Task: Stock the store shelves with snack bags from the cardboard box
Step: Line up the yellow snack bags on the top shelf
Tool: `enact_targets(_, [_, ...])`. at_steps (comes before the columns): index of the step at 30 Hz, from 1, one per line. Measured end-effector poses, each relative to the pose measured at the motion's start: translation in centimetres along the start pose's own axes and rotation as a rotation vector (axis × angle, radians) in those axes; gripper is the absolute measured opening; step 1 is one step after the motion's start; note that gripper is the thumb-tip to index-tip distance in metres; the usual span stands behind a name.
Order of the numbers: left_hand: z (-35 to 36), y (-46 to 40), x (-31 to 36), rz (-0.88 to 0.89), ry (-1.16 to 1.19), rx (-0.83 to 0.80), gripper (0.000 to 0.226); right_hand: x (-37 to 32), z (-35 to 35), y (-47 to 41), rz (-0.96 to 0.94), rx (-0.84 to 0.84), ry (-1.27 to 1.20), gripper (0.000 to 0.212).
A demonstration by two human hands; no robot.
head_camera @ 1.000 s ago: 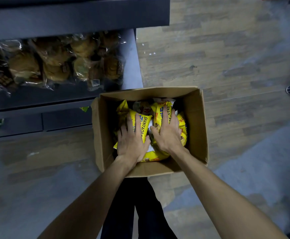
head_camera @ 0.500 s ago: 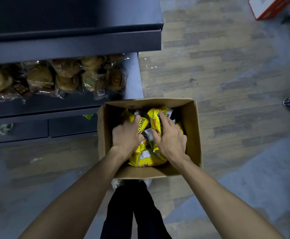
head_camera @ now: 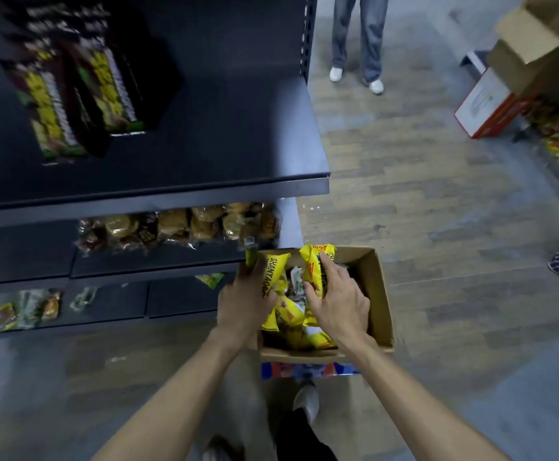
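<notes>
Head view: two hands, left hand (head_camera: 243, 306) and right hand (head_camera: 336, 302), each grip one yellow bag

yellow snack bags (head_camera: 291, 314) in open cardboard box (head_camera: 376, 294) on floor

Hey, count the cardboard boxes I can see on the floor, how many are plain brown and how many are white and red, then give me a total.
Plain brown cardboard boxes: 2, the one the hands reach into and an open one at upper right.
White and red boxes: 1.
Total: 3.
</notes>
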State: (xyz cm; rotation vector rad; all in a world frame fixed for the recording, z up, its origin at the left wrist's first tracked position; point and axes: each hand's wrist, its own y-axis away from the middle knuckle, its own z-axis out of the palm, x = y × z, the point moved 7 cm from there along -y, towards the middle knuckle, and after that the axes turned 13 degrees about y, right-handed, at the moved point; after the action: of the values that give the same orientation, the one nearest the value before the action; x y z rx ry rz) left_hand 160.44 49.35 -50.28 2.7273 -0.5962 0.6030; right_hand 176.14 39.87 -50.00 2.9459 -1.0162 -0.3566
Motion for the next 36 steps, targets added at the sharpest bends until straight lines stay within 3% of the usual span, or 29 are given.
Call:
enact_targets(6, [-10.8, 4.4, -1.0, 0.121, 0.123, 0.159, 0.06, -8.9, -7.4, 4.5, -0.095, 0.152, -0.036, 0.064])
enact_targets(18, [-38.9, 13.6, -5.3, 0.186, 0.14, 0.741, 0.069, -30.2, -26.7, 11.5, -0.391, 0.628, -0.15, 0.061])
enact_targets(22, [-47.0, 14.3, -5.6, 0.22, 0.136, 0.897, 0.065, -35.8, -31.9, 10.9, -0.479, 0.699, -0.15, 0.064])
enact_targets(36, [-59.0, 4.8, -6.6, 0.264, 0.126, 1.078, 0.065, -46.3, -40.6, -1.6, -0.567, 0.75, -0.274, 0.065])
